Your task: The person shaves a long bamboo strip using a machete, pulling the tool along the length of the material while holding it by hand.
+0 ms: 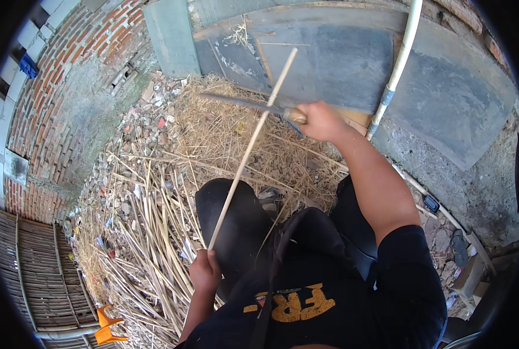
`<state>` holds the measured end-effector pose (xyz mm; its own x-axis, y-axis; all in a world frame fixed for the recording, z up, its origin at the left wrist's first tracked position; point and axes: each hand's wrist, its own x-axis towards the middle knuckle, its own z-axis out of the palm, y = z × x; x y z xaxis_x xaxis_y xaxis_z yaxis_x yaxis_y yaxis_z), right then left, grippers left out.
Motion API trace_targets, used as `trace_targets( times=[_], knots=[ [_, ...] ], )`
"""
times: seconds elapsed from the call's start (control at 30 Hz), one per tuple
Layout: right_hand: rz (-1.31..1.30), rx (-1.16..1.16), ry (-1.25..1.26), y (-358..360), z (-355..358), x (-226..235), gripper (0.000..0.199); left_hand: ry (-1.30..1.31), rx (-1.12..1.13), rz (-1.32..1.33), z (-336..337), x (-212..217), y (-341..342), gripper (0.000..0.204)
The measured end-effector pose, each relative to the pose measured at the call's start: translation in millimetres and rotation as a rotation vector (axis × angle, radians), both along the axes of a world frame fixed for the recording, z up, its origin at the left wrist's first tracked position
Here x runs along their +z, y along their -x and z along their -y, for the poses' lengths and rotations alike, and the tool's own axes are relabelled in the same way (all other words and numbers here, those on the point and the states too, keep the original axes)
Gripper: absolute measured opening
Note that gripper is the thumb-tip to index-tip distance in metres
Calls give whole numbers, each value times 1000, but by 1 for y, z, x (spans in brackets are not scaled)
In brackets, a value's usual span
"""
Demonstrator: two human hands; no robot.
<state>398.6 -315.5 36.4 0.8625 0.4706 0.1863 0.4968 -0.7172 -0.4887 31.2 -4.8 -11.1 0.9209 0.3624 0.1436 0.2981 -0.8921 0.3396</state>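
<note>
Close at six o'clock, left fingers [204,269] clamp the bamboo stick [251,150] steady while right fingers [317,119] grip the knife [245,103] across it toward twelve.

Open air above the straw pile [213,134] allows passage; the grey slab [341,64], white pipe [400,58] and brick wall [67,75] bound it.

Pale tan stick [251,152], black trousers [236,221], red brick wall [67,81] (patchy grey mortar).
</note>
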Motion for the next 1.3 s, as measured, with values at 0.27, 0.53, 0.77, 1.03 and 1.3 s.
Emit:
trace_targets(
  times=[0.27, 0.53, 0.77, 1.03, 1.3],
  knots=[
    [-78, 250, -5, 15, -4, -8, 20, 26, 16, 33, 2, -18, 1, 26],
    [-189, -99, -173, -8, 13, 1, 40, -37, -52, 11, -8, 2, 3, 26],
    [-406, 46, -408, 8, 6, 10, 54, 795, 52, -257, -27, 15, -2, 30],
    [-172, 81, -96, 21, -6, 13, 45, 351, 69, 28, -9, 12, 0, 46],
    [-80, 259, -88, 35, -12, 19, 31, 258, 31, -39, 14, 13, 4, 41]
  ],
)
